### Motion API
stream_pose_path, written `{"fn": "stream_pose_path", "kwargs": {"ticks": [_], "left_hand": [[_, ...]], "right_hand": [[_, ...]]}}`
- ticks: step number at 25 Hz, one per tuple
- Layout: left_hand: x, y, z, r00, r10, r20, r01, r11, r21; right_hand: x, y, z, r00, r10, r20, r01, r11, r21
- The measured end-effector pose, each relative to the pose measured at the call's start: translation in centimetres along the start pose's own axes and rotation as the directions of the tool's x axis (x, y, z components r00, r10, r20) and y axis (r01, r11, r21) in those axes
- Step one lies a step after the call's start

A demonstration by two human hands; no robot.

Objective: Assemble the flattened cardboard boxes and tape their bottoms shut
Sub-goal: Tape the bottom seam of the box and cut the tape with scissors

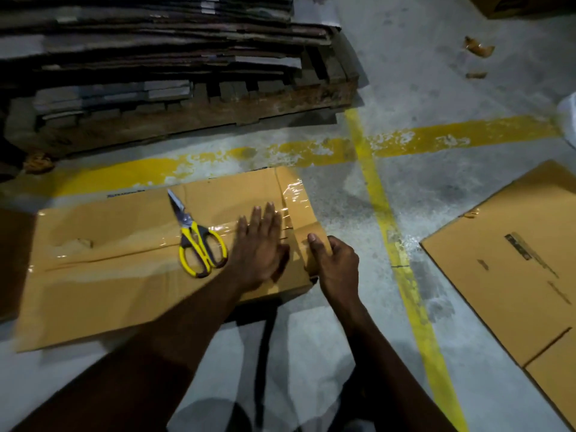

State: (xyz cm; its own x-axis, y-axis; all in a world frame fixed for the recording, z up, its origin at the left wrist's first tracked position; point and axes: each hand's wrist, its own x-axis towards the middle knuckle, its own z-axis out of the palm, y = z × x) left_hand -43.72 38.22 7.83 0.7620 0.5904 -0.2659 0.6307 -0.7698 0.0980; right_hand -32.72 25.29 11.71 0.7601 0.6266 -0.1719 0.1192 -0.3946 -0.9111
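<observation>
At 8 o'clock the brown cardboard box (109, 291) lies bottom-up. Left hand (258, 251), fingers flat, presses clear tape (294, 194) to stick it; right hand (336, 263) curls round box end, prob. steadying. Yellow-handled scissors (190, 226) rest at left hand's 9 o'clock.

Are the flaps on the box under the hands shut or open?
Shut. Flaps of the box lie flat, meeting along a seam under glossy clear tape; the left hand presses flat on it.

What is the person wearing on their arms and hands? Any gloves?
No gloves. The left hand and right hand are bare, with no ring or watch showing. The left arm and right arm are bare too, with no sleeves in view.
</observation>
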Motion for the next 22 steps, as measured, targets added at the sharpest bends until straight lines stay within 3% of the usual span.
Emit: {"fn": "stream_pose_path", "kwargs": {"ticks": [4,6,12,17,22], "left_hand": [[-5.3,1.1,1.4,0.988,0.067,0.137,-0.078,0.994,0.075],[-6.0,1.1,1.1,0.99,0.07,0.119,-0.087,0.986,0.145],[-6.1,2.5,0.1,0.991,-0.018,0.135,-0.005,0.985,0.174],[-5.8,2.5,0.0,0.985,-0.04,0.165,0.009,0.983,0.184],[-5.9,2.3,0.0,0.987,-0.028,0.16,-0.001,0.984,0.178]], "right_hand": [[-1.5,-0.3,-1.1,0.996,0.021,0.082,-0.032,0.99,0.135],[-1.8,0.0,-1.5,0.994,0.022,0.103,-0.038,0.987,0.158],[-2.9,1.2,-2.2,0.997,-0.016,0.08,0.02,0.999,-0.045],[-3.5,1.1,-3.2,0.991,0.029,0.127,-0.031,0.999,0.018],[-4.8,1.6,-2.1,0.998,0.002,0.055,0.003,0.996,-0.088]]}}
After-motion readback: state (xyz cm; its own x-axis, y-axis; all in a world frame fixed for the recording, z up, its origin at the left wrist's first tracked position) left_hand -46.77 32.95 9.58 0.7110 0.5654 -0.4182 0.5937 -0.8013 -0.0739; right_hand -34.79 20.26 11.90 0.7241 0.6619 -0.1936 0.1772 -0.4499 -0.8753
